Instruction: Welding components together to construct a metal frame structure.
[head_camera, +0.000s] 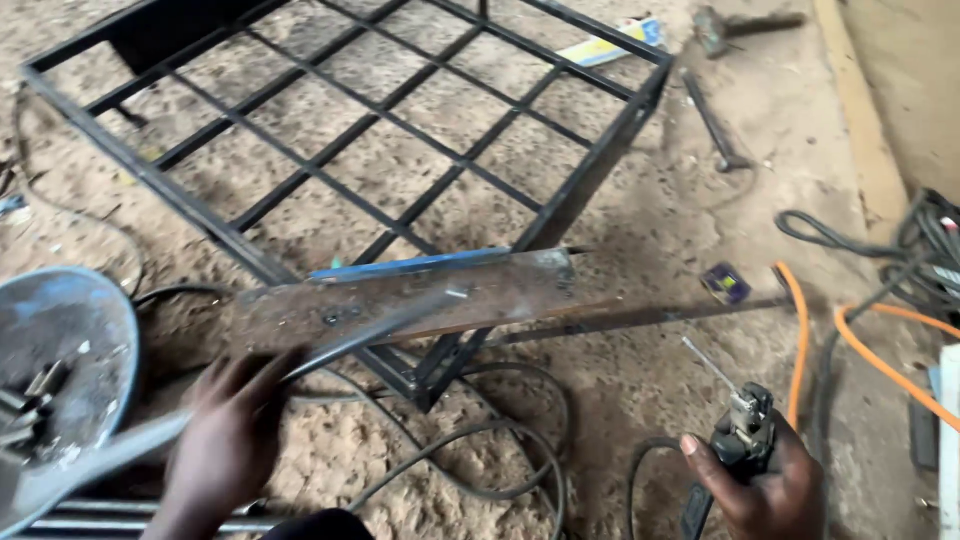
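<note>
My left hand (232, 435) is closed around a thin, bent grey metal rod (380, 325). The rod runs from the lower left up onto a rusty flat steel bar (470, 290). That bar lies across the near corner of a black welded grid frame (400, 130) resting on sandy ground. My right hand (762, 485) grips a welding electrode holder (745, 425) at the lower right, apart from the bar. A thin electrode (708, 364) sticks up and to the left out of the holder.
A grey metal bowl (65, 340) holding small metal pieces sits at the left. Black cables (500, 440) loop below the frame and an orange hose (805, 340) runs at the right. Two hammers (715, 120) lie at the top right beside a wooden plank (860, 120).
</note>
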